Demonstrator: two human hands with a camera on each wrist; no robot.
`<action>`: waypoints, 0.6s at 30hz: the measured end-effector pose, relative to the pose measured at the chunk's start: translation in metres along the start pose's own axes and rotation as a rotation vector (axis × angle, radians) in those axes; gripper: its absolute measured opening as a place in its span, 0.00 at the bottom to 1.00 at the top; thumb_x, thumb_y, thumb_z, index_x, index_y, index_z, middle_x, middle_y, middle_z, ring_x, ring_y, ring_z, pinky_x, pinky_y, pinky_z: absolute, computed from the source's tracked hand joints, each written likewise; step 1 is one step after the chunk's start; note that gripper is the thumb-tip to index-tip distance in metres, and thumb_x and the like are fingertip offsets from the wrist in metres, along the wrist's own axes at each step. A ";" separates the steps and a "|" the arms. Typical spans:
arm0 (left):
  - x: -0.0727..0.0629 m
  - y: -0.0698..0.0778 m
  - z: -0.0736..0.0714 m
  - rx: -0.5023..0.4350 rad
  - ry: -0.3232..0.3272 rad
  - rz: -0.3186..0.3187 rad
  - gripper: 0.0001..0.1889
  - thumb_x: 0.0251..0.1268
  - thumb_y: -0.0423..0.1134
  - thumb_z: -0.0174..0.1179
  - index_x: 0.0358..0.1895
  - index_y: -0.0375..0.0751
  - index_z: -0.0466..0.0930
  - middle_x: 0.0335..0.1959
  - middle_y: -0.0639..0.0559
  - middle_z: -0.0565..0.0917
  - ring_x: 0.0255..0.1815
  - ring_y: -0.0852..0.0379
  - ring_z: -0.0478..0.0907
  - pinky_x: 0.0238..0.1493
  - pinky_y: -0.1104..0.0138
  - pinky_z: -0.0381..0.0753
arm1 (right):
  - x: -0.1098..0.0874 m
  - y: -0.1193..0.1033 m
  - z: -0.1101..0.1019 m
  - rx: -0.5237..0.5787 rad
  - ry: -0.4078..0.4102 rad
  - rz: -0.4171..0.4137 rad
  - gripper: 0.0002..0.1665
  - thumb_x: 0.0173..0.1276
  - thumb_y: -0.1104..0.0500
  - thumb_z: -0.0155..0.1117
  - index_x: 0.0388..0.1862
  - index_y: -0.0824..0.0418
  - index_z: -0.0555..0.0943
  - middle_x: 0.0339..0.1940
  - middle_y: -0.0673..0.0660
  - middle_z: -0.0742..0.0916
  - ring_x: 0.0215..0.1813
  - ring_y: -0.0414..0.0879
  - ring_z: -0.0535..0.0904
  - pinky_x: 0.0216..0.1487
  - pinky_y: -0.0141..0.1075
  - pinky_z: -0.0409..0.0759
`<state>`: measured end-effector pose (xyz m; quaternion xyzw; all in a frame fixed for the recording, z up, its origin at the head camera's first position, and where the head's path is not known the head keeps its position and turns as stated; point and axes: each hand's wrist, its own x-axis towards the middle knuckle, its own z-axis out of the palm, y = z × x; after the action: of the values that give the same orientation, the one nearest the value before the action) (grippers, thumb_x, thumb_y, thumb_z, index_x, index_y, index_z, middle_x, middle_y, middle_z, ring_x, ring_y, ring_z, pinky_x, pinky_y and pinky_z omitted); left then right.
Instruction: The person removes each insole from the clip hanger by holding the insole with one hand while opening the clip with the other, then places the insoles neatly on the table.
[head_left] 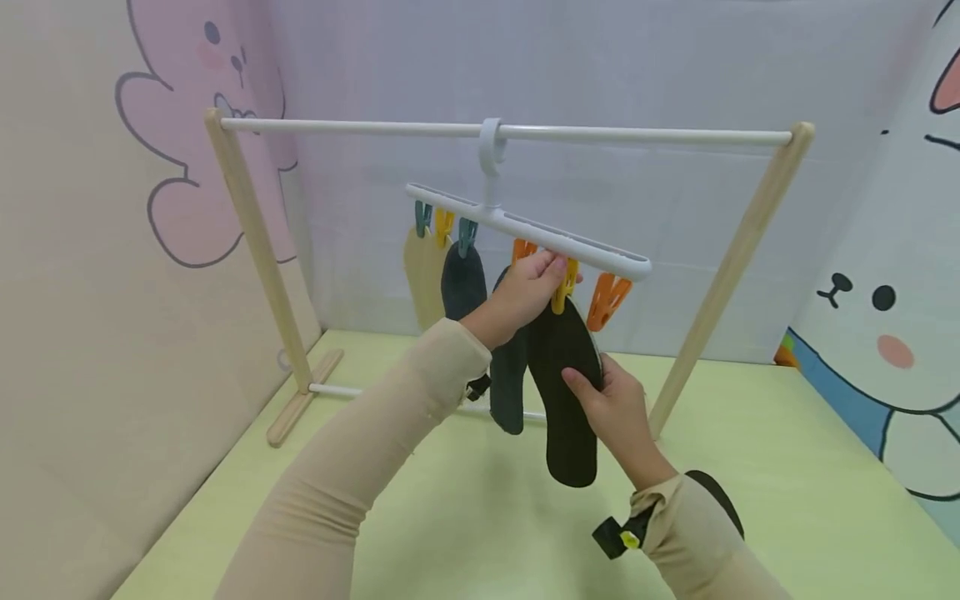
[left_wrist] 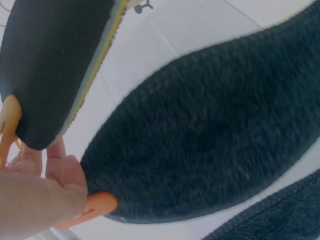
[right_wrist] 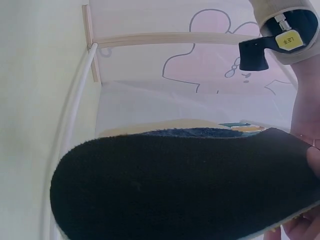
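Note:
A black insole hangs by a yellow clip from the white clip hanger. At the clip's upper end, my left hand pinches with thumb and fingers. Its fingers show beside the insole's tip in the left wrist view. My right hand grips the insole's edge around mid-length, thumb on the near face. Just left hangs another dark insole, held by an orange clip. At the hanger's right end an orange clip dangles with nothing in it.
The hanger hooks over a white rod on a wooden-legged rack. A beige insole and a dark blue insole hang farther left. Another black insole lies on the pale table, partly behind my right sleeve.

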<state>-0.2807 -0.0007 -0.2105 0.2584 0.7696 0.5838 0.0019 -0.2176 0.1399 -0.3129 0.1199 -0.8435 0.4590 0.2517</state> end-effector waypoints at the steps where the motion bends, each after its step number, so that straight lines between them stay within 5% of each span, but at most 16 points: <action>1: 0.000 0.001 -0.001 -0.004 -0.008 -0.014 0.19 0.79 0.40 0.38 0.61 0.33 0.71 0.53 0.40 0.78 0.55 0.49 0.74 0.58 0.63 0.70 | 0.000 0.000 0.001 0.000 -0.002 -0.002 0.11 0.62 0.63 0.68 0.31 0.69 0.76 0.21 0.59 0.83 0.25 0.50 0.79 0.25 0.35 0.73; 9: 0.001 0.006 -0.001 -0.035 -0.056 -0.119 0.20 0.78 0.44 0.41 0.60 0.35 0.72 0.52 0.42 0.78 0.56 0.51 0.73 0.63 0.61 0.65 | -0.001 0.001 0.003 0.025 -0.001 -0.043 0.10 0.61 0.65 0.68 0.34 0.72 0.77 0.24 0.62 0.84 0.26 0.51 0.80 0.27 0.35 0.76; 18: -0.002 0.003 0.003 -0.107 0.017 -0.078 0.19 0.76 0.42 0.46 0.57 0.33 0.76 0.53 0.44 0.79 0.51 0.56 0.72 0.59 0.64 0.68 | -0.001 -0.001 0.008 0.089 0.030 0.008 0.10 0.61 0.66 0.68 0.32 0.71 0.76 0.20 0.59 0.82 0.23 0.38 0.76 0.25 0.32 0.74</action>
<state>-0.2772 0.0019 -0.2095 0.2228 0.7468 0.6258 0.0323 -0.2192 0.1327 -0.3167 0.1207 -0.8189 0.4990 0.2566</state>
